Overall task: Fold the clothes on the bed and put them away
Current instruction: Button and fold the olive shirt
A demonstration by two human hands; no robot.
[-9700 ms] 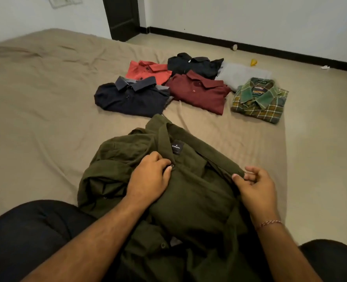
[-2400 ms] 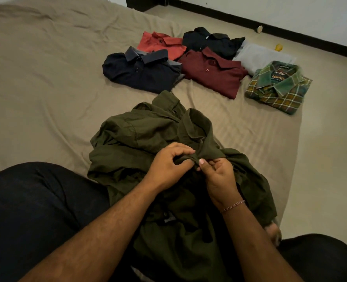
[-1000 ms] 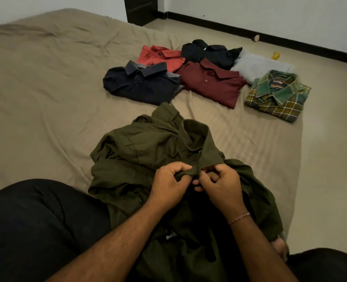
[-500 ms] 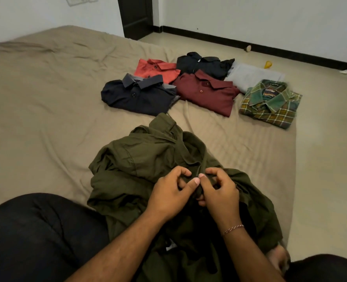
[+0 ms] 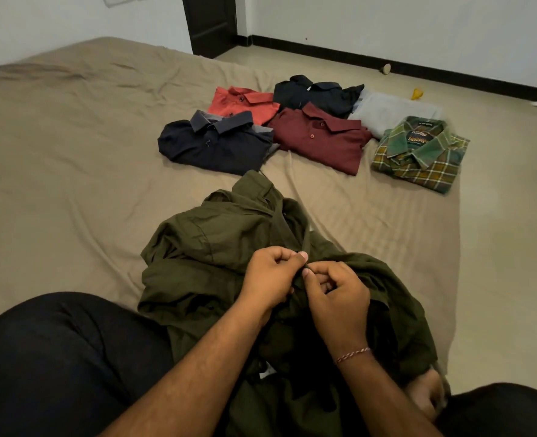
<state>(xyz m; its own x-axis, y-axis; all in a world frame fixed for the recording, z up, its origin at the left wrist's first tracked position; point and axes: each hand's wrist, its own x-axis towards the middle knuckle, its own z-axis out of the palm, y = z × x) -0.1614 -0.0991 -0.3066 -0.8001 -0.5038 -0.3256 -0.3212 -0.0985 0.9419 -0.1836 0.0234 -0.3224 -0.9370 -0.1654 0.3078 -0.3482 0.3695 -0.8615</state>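
Bed (image 5: 71, 159): tan sheet, creased, carrying all the clothes. I sit at its near edge with my dark-trousered legs either side of the work, so the garment lies within easy reach.

Olive shirt (image 5: 204, 247): unfolded and bunched on the sheet between my knees, collar end pointing away from me. It lies crumpled because I judge it is being buttoned before folding.

Left hand (image 5: 272, 280): fingers curled, thumb and forefinger pinching the shirt's front edge just below the collar. This grip holds the placket steady.

Right hand (image 5: 336, 298): fingers curled likewise, pinching the opposite edge of the same placket, fingertips touching those of the left. A thread bracelet (image 5: 352, 355) sits at the wrist. Whether a button is between the fingers I cannot tell; it is hidden.

Folded stack, far side of the bed, set well apart from the work so nothing is disturbed: navy shirt (image 5: 213, 146), orange shirt (image 5: 245, 102), black shirt (image 5: 317, 93), maroon shirt (image 5: 320, 140), grey garment (image 5: 390, 111), green plaid shirt (image 5: 421, 152) at the bed's right edge.

Judgement: folding largely done; this shirt outstanding, nothing yet put away.
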